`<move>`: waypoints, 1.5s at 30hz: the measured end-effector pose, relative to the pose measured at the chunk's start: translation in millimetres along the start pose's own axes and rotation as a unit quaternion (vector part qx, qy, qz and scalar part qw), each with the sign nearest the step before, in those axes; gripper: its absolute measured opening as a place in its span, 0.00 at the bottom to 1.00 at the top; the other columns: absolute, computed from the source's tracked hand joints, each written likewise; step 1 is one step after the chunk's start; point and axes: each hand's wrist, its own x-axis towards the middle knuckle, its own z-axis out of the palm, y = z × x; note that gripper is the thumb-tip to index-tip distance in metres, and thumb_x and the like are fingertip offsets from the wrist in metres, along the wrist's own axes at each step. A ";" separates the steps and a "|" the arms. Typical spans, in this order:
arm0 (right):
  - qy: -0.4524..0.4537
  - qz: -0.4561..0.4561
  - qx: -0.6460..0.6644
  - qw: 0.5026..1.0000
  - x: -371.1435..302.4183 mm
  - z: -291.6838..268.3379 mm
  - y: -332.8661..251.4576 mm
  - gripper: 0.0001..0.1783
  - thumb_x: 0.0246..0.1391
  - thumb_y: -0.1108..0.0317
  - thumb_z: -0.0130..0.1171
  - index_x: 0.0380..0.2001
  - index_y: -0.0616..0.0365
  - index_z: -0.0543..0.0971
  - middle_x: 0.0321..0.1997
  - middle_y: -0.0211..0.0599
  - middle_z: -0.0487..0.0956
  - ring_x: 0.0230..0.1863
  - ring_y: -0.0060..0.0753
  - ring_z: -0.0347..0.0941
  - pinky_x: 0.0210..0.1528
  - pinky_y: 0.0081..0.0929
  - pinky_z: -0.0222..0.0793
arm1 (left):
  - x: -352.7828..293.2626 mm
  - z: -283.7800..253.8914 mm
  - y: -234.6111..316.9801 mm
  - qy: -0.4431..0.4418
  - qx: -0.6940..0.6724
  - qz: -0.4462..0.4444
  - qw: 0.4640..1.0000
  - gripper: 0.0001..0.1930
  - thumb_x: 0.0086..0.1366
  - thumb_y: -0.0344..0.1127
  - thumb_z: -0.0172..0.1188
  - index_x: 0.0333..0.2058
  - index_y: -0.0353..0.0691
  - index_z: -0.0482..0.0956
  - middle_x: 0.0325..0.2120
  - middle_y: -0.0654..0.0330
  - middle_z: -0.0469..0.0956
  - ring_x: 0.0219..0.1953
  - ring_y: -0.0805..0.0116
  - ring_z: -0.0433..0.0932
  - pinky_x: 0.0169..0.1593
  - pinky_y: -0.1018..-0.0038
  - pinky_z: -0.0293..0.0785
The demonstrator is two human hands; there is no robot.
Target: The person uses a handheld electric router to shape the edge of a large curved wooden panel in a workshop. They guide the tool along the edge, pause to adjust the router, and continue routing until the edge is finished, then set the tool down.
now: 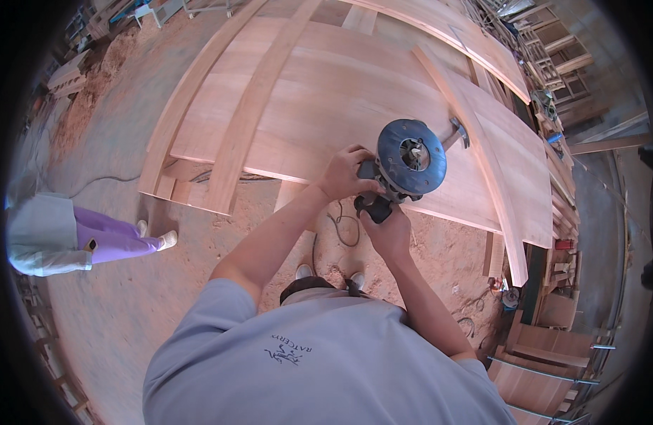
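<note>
I hold a wood router [391, 154] tilted up above the near edge of a large wooden panel [319, 99]. Its round blue-grey base plate faces up toward me, with the opening and metal parts at its centre showing. My left hand [344, 173] is closed around the dark grip on its left side. Below the plate, my right hand [388, 232] is wrapped about the black part nearest me. A hammer [459, 133] lies on the panel just right of the router, beside a long loose board [475, 145].
Two long boards [259, 99] cross the panel's left part and jut past its near edge. A cable [347, 241] coils on the dusty floor by my feet. Someone in purple trousers [110, 230] stands at left. Clamped wood [535, 382] is at lower right.
</note>
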 end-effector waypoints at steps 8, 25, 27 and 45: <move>0.020 0.027 0.048 0.998 -3.0 1.7 -9.4 0.28 0.47 0.60 0.74 0.45 0.72 0.82 0.38 0.59 0.86 0.42 0.53 0.87 0.46 0.42 0.81 | -5.0 -6.4 -8.6 -0.020 -0.034 0.013 0.999 0.34 0.55 0.48 0.78 0.53 0.28 0.81 0.50 0.43 0.80 0.53 0.45 0.81 0.58 0.59 0.78; 0.039 -0.027 0.004 0.999 -0.6 6.1 3.2 0.28 0.48 0.59 0.73 0.44 0.71 0.78 0.28 0.60 0.84 0.35 0.63 0.85 0.39 0.50 0.80 | -14.3 25.1 -2.3 0.121 0.005 0.041 0.992 0.27 0.63 0.49 0.70 0.49 0.31 0.78 0.43 0.45 0.79 0.48 0.44 0.80 0.51 0.57 0.76; 0.036 -0.028 0.003 0.999 -0.5 5.0 5.5 0.27 0.47 0.59 0.73 0.44 0.71 0.78 0.29 0.61 0.84 0.35 0.64 0.85 0.39 0.50 0.80 | -14.8 26.7 -0.4 0.129 0.013 0.037 0.991 0.26 0.64 0.50 0.70 0.48 0.32 0.78 0.42 0.45 0.79 0.48 0.44 0.80 0.51 0.57 0.76; 0.018 -0.026 0.007 0.999 0.5 0.1 13.5 0.29 0.47 0.57 0.74 0.45 0.70 0.78 0.33 0.62 0.84 0.39 0.63 0.84 0.43 0.52 0.80 | -47.0 19.2 35.3 0.124 0.056 -0.059 0.989 0.37 0.62 0.46 0.75 0.63 0.28 0.72 0.56 0.41 0.76 0.58 0.45 0.78 0.61 0.56 0.75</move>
